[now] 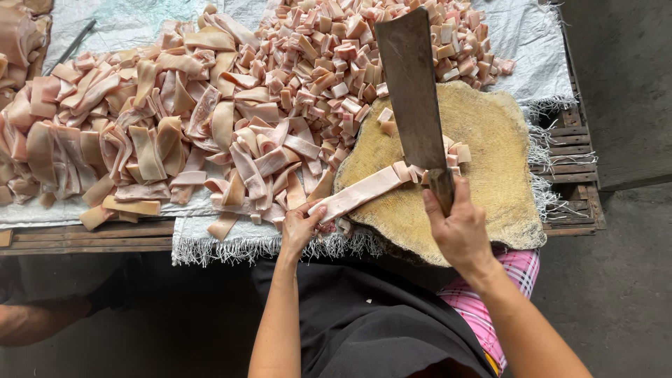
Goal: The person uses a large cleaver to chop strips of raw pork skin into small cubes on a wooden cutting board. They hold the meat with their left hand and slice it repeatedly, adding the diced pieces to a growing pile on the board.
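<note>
- The right hand (458,227) is clenched around the handle of a big cleaver (413,91), whose blade rises over the round wooden chopping block (490,140).
- The left hand (301,227) pinches the near end of a long pale strip (360,192) lying across the block's left edge.
- Cut cubes (350,49) are heaped beyond the block; uncut strips (140,133) are piled to its left.

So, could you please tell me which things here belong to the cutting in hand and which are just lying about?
In use:
- cleaver in right hand
- pale strip held by left hand
- round chopping block
- cut pieces
- heap of uncut strips

Lying about:
- metal rod
- wooden pallet
</note>
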